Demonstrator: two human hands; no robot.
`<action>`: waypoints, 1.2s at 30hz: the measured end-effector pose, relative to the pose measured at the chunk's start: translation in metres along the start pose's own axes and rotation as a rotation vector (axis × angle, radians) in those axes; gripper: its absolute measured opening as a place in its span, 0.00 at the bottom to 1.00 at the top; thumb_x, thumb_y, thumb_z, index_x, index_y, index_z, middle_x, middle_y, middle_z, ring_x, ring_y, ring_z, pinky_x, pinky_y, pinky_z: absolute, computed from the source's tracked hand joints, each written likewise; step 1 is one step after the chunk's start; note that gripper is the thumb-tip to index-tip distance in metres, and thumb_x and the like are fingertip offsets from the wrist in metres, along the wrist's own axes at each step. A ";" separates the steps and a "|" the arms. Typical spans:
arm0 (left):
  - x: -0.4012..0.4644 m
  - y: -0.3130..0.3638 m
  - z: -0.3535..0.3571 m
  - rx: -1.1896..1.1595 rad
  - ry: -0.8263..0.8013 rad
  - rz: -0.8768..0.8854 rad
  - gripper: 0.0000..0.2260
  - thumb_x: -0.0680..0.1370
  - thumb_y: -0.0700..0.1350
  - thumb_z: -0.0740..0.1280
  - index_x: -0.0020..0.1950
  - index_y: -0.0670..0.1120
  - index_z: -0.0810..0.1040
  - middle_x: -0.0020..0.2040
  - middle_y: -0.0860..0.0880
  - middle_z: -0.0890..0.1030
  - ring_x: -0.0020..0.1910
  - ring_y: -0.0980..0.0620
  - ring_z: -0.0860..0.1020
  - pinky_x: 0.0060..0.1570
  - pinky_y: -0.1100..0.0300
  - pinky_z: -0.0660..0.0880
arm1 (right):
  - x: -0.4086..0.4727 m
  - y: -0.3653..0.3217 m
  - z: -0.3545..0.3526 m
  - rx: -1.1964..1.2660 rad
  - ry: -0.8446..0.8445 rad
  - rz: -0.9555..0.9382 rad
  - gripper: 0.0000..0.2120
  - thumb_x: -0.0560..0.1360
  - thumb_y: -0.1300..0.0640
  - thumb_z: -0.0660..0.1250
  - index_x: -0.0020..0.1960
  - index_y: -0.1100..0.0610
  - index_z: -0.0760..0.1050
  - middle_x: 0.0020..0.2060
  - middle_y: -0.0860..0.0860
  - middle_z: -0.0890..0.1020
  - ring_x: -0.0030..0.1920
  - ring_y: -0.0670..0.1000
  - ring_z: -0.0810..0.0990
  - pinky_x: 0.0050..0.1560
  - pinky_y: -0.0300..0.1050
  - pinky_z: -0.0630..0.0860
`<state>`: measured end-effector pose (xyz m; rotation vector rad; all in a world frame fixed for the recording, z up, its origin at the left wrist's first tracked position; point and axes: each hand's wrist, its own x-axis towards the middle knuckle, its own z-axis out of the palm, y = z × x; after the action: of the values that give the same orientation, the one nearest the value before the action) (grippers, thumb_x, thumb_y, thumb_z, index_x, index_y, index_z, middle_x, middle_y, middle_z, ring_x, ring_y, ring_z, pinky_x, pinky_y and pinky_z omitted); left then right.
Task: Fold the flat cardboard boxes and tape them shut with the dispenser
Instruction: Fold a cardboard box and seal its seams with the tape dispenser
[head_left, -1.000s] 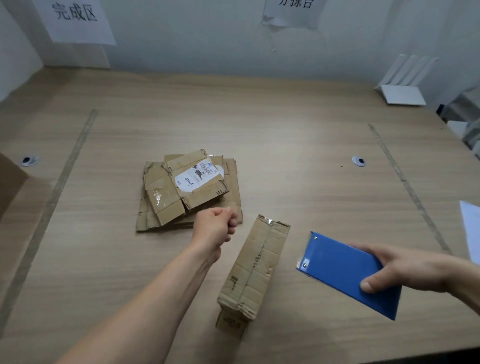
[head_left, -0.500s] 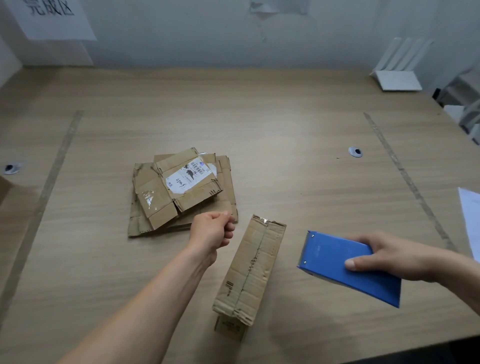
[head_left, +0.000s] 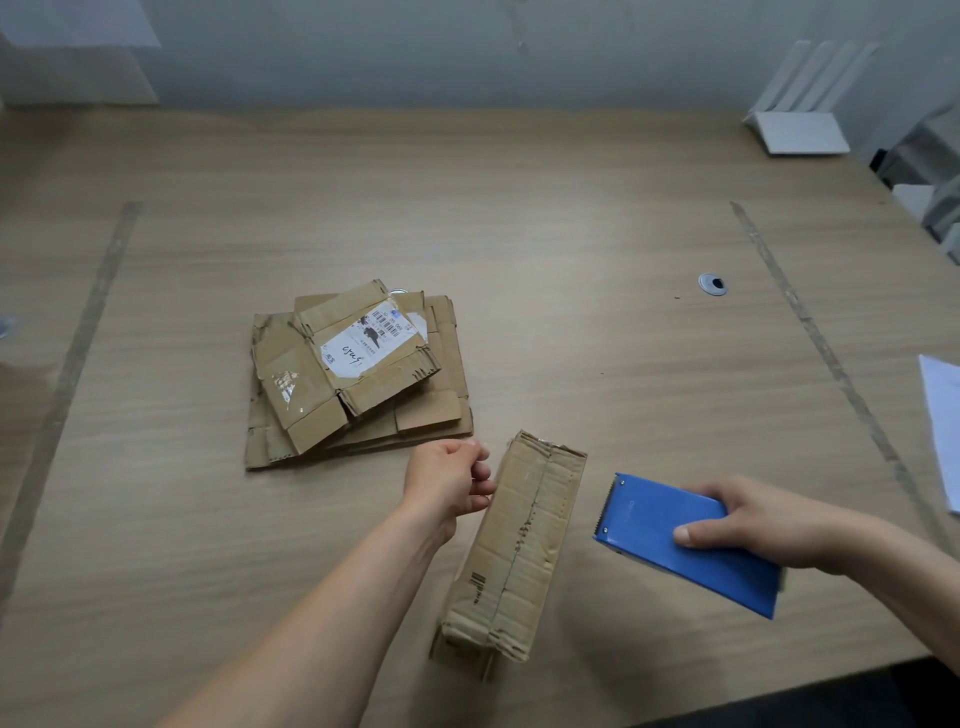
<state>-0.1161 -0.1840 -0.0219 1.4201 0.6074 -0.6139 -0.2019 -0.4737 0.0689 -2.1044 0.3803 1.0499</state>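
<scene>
Little can actually be read here. The white shipping label (head_left: 370, 339) on the topmost flattened box (head_left: 343, 364) of the stack near the middle of the counter (head_left: 571, 234) carries a barcode, small printed lines too fine to make out, and a handwritten scrawl I cannot decipher. The folded box (head_left: 514, 551) near the counter's front edge shows a small barcode-like black mark on its near end, and the blue tape dispenser (head_left: 675, 540) has a faint embossed marking that stays illegible.
</scene>
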 end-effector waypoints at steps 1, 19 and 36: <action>0.000 -0.002 0.001 0.003 0.003 0.001 0.09 0.83 0.43 0.62 0.46 0.40 0.78 0.32 0.46 0.75 0.25 0.51 0.74 0.28 0.60 0.74 | 0.003 0.001 0.002 0.009 0.002 0.004 0.08 0.77 0.49 0.73 0.53 0.51 0.82 0.46 0.49 0.87 0.47 0.51 0.86 0.49 0.45 0.77; 0.014 -0.024 0.004 0.716 0.138 0.369 0.19 0.81 0.51 0.64 0.34 0.41 0.77 0.32 0.47 0.81 0.38 0.44 0.78 0.40 0.53 0.73 | 0.023 -0.033 0.014 0.021 0.002 0.119 0.11 0.76 0.49 0.74 0.54 0.53 0.82 0.45 0.48 0.88 0.46 0.50 0.87 0.48 0.44 0.81; 0.004 -0.012 0.001 1.284 0.124 0.613 0.26 0.79 0.66 0.56 0.58 0.47 0.80 0.52 0.42 0.84 0.54 0.39 0.79 0.48 0.50 0.76 | 0.026 -0.052 0.018 -0.118 0.073 0.192 0.13 0.71 0.48 0.77 0.49 0.57 0.84 0.43 0.51 0.88 0.45 0.52 0.87 0.48 0.47 0.82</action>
<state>-0.1223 -0.1860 -0.0332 2.6990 -0.2678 -0.3915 -0.1677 -0.4231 0.0672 -2.2508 0.5780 1.1311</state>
